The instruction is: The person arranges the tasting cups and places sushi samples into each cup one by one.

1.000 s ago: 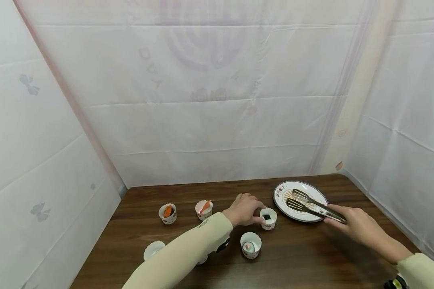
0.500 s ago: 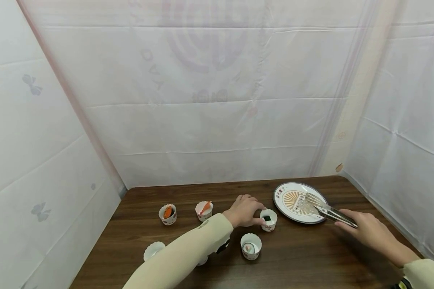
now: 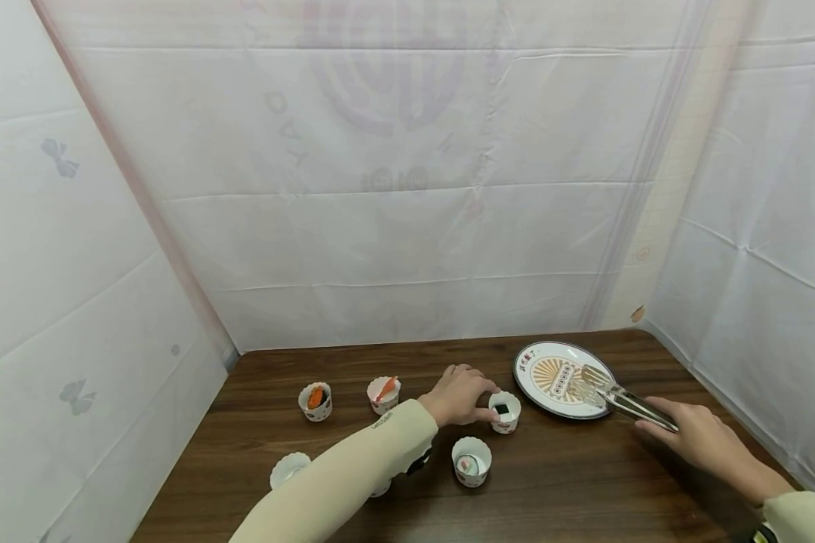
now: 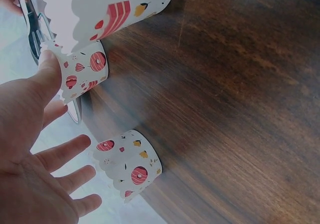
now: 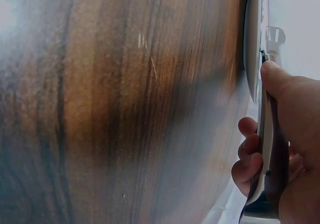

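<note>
My left hand (image 3: 459, 394) holds the rim of a white paper cup (image 3: 505, 427) between thumb and index finger. A small white piece with a black square (image 3: 502, 409) sits inside that cup. The left wrist view shows the thumb against the printed cup (image 4: 85, 69), the other fingers spread. Over at the right, my right hand (image 3: 705, 441) grips metal tongs (image 3: 641, 409). Their slotted ends reach above the right part of a round plate (image 3: 550, 351), holding nothing visible. Curled fingers wrap the tongs (image 5: 266, 149) in the right wrist view.
A cup (image 3: 472, 479) with a round sushi roll stands nearer me. Two cups with orange-topped pieces (image 3: 318, 413) (image 3: 384, 408) stand to the left. Another cup (image 3: 288, 466) and one more are partly hidden by my left sleeve. White cloth walls enclose the wooden table (image 3: 557, 498).
My right hand has drawn the tongs to the right, from the middle of the plate toward its right side. My left hand has stayed at the cup.
</note>
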`<state>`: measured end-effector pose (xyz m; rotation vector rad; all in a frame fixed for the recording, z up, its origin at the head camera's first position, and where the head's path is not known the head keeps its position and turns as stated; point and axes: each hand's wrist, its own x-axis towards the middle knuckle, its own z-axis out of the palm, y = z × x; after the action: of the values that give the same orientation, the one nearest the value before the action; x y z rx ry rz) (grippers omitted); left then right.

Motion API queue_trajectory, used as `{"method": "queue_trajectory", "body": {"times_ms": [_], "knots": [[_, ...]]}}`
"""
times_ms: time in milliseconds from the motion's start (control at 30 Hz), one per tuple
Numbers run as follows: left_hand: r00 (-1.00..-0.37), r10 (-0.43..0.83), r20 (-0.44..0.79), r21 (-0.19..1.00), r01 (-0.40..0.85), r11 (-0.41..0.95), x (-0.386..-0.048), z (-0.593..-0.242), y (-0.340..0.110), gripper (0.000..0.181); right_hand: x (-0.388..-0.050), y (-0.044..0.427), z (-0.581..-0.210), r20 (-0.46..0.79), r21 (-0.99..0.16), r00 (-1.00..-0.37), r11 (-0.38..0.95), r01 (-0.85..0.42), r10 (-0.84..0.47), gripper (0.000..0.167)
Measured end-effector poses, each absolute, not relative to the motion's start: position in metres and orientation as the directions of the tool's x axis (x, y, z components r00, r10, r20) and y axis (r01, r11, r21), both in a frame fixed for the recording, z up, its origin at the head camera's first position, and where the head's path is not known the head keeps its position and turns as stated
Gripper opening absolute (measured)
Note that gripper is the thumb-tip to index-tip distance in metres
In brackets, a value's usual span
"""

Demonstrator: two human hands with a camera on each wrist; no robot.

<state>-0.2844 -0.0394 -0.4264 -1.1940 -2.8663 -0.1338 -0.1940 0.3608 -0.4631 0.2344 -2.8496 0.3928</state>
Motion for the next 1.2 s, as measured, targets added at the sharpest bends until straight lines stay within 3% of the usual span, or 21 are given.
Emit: {"method": "queue_trajectory", "body": {"times_ms": [300,600,1200], "knots": [[-0.695,0.717,0.062,0.076,0.719,0.691,-0.2859,-0.4253,-0.0398,0.047,-0.1924,0.3592,-0.4680,0.283,-0.276,-0.952,0.941,-0.197,-0.116,0.056],[-0.694,0.717,0.062,0.076,0.720,0.690,-0.2862,-0.4242,-0.0390,0.047,-0.1901,0.3612,-0.4642,0.126,-0.264,-0.991,0.962,-0.068,-0.035,0.075],[-0.687,0.726,0.038,0.014,0.727,0.687,-0.2831,-0.4249,-0.0430,0.050,-0.1893,0.3582,-0.4644,0.079,-0.256,-0.997,0.966,-0.025,-0.005,0.077]]}}
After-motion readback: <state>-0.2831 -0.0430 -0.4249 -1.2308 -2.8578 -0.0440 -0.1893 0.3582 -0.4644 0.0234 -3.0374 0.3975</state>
